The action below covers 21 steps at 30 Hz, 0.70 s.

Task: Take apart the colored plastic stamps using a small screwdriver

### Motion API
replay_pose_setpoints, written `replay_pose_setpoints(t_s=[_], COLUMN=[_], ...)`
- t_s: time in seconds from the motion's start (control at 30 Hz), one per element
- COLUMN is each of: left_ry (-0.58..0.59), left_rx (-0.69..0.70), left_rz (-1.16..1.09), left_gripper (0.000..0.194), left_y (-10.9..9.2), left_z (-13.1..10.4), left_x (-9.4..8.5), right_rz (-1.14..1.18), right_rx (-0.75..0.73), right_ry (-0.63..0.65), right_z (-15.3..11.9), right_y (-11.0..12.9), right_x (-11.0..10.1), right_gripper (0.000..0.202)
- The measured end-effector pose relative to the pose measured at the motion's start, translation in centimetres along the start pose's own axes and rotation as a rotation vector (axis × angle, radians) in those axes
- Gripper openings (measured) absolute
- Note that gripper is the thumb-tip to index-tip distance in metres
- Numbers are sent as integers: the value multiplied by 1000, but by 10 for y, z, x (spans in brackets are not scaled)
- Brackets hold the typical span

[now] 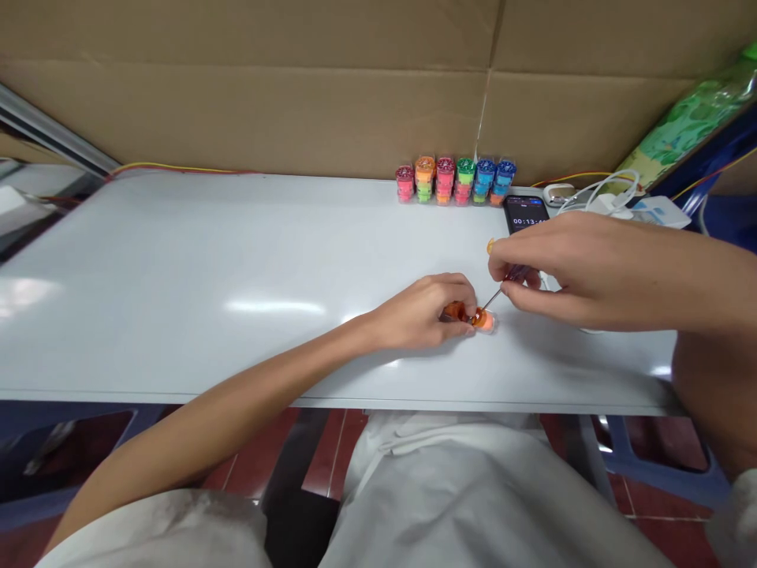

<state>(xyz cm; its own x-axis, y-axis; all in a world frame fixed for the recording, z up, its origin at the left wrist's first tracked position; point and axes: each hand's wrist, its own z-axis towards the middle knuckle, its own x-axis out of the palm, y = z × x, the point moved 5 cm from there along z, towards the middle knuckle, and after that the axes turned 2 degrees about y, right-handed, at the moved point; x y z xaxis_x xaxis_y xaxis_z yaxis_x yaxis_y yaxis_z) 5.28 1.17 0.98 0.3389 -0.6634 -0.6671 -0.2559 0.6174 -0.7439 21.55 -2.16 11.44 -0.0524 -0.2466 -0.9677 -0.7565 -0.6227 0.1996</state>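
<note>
Currently, left hand [434,312] grips a small orange container [486,321], which lies on the desk [177,268] right of mid-length, nearer the front edge than the back. Right hand [550,264] grasps a thin metal tool [493,299], its tip at or close to the container, contact not clear. Along the back edge, toward the right corner, stand six coloured stacks [464,182], with a phone [525,211] beside them

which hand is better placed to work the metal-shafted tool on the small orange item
Probably the right: the right hand grips the metal-shafted tool, its tip at or close to the small orange item. The left hand seems occupied holding that item on the white table.
</note>
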Motion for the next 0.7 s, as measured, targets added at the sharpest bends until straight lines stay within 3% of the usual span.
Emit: replay_pose_setpoints(t_s=[0.2,0.43,0.57,0.7], left_ry=[8,-174,-238,-176], left_rx=[-60,-148,-258,-329], left_rz=[-70,-154,-412,-794], left_gripper=[15,34,40,42], left_y=[4,9,32,47], left_z=[0,8,22,31], left_x=[-5,-7,-6,0], right_rz=[-4,-82,-91,-89], right_rx=[-2,40,80,73], right_ry=[14,-27,-82,-97], right_z=[-4,-7,-9,-1], right_y=[-2,-7,-9,-6], right_x=[1,-10,-18,-13], right_gripper=[18,24,28,29])
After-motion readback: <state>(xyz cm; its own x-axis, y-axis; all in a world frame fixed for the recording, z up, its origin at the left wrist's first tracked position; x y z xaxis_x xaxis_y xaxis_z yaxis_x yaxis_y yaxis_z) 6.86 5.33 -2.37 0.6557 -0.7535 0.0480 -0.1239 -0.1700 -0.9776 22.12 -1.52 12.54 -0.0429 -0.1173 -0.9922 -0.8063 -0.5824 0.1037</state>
